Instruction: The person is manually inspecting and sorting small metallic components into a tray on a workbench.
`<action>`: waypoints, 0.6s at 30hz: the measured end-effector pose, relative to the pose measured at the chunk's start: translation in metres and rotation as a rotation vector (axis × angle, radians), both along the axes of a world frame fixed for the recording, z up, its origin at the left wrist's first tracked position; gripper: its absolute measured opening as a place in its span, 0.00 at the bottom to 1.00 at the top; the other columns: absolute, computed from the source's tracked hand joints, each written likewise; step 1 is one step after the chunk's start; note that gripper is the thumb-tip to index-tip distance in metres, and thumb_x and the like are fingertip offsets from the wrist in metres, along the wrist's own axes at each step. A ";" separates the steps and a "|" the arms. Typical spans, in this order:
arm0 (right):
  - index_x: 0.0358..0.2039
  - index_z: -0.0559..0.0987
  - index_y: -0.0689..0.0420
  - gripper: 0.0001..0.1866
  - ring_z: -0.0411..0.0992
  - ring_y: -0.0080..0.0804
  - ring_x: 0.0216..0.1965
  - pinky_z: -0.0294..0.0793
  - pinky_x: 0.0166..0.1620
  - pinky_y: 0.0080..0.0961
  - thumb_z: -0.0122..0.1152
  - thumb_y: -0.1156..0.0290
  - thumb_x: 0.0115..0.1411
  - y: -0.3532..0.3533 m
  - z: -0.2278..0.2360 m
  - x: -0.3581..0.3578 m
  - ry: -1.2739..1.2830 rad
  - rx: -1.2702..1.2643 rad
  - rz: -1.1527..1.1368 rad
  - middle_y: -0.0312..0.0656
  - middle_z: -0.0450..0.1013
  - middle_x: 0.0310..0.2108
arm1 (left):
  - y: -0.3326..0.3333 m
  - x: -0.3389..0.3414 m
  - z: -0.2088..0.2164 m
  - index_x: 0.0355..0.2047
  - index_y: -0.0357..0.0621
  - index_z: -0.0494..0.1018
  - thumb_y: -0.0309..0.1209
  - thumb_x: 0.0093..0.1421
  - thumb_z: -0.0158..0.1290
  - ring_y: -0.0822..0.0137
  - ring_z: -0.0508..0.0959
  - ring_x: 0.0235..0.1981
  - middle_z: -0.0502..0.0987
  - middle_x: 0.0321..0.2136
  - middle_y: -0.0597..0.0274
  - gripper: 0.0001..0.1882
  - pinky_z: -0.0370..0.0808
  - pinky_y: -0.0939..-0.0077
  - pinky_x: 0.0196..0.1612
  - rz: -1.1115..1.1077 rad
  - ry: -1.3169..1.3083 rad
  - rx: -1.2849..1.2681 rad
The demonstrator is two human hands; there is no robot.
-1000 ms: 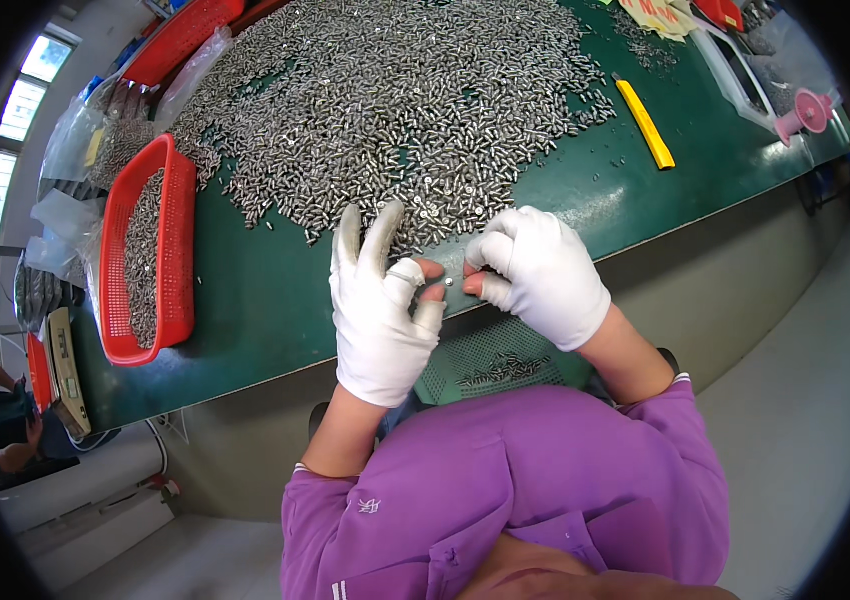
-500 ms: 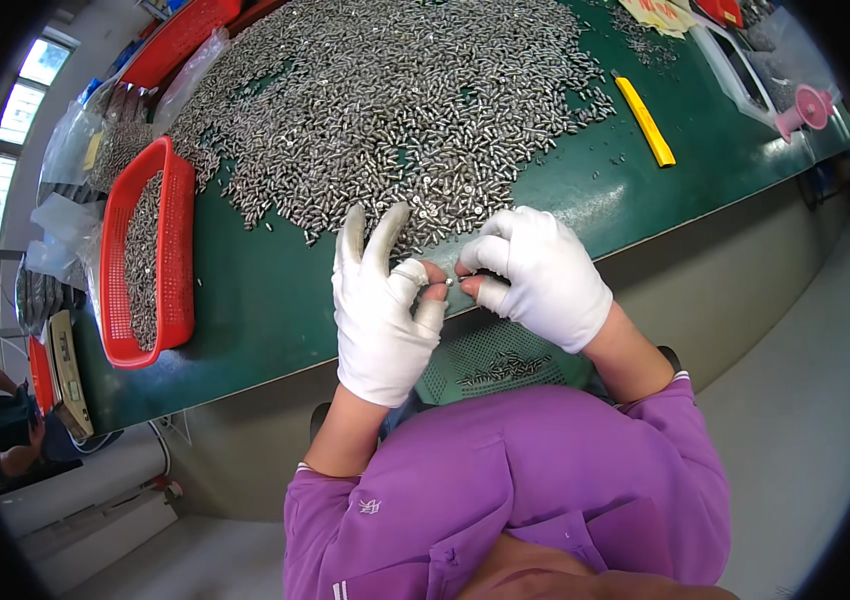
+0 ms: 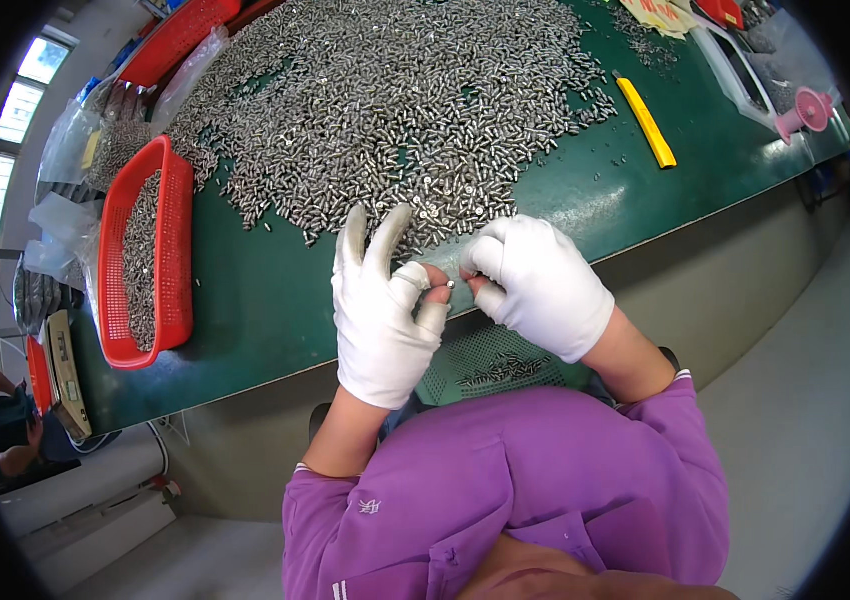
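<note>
My left hand [image 3: 382, 320], in a white glove with bare thumb and index fingertips, pinches a small shiny metal piece [image 3: 451, 285]. Its other fingers stretch toward the pile. Just to the right, my gloved right hand [image 3: 543, 285] has thumb and forefinger drawn together beside that piece, a small gap apart from it. Anything between those fingertips is too small or hidden to make out. Beyond both hands a broad pile of small bullet-shaped metal pieces [image 3: 395, 120] covers much of the green table [image 3: 255, 320]. Both hands hover over the table's near edge.
A red basket [image 3: 180, 270] of similar pieces stands at left, near a scale [image 3: 67, 375] and plastic bags [image 3: 63, 235]. To the right lie a yellow utility knife [image 3: 647, 125] and a pink spool-like item [image 3: 807, 112]. A green basket [image 3: 445, 372] with metal pieces sits below the edge.
My right hand has drawn slightly right, away from the metal piece in my left fingers, and its fingers have curled in more. The left hand stays almost still.
</note>
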State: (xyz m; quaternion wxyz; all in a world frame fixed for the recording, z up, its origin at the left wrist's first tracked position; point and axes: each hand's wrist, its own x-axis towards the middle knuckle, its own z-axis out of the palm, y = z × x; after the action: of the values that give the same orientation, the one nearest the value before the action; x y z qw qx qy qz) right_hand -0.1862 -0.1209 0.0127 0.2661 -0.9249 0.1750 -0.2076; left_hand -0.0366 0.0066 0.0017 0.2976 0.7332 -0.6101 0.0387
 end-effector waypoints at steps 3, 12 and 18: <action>0.31 0.79 0.54 0.06 0.75 0.48 0.36 0.75 0.40 0.42 0.66 0.74 0.51 -0.001 0.001 0.000 -0.011 0.008 0.025 0.43 0.75 0.30 | 0.000 0.000 -0.001 0.32 0.50 0.73 0.27 0.51 0.66 0.35 0.62 0.67 0.70 0.64 0.54 0.12 0.66 0.48 0.62 0.001 0.000 -0.023; 0.33 0.81 0.53 0.08 0.75 0.47 0.35 0.75 0.40 0.42 0.67 0.75 0.50 -0.003 -0.004 -0.005 -0.068 0.053 -0.028 0.42 0.76 0.31 | 0.001 -0.002 0.000 0.33 0.50 0.73 0.27 0.52 0.65 0.36 0.62 0.68 0.70 0.64 0.55 0.12 0.66 0.49 0.63 0.018 0.008 0.001; 0.30 0.82 0.51 0.05 0.75 0.44 0.36 0.75 0.41 0.40 0.67 0.72 0.51 -0.003 -0.001 -0.008 -0.015 -0.036 0.040 0.39 0.75 0.32 | 0.001 0.003 0.008 0.25 0.51 0.77 0.26 0.43 0.68 0.31 0.62 0.67 0.72 0.62 0.53 0.11 0.65 0.45 0.63 -0.141 0.010 -0.023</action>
State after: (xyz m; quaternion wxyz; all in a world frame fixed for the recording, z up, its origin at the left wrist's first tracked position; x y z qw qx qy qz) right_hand -0.1942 -0.1239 0.0118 0.2547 -0.9314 0.1505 -0.2122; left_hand -0.0335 0.0075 0.0100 0.3109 0.6851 -0.6585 0.0208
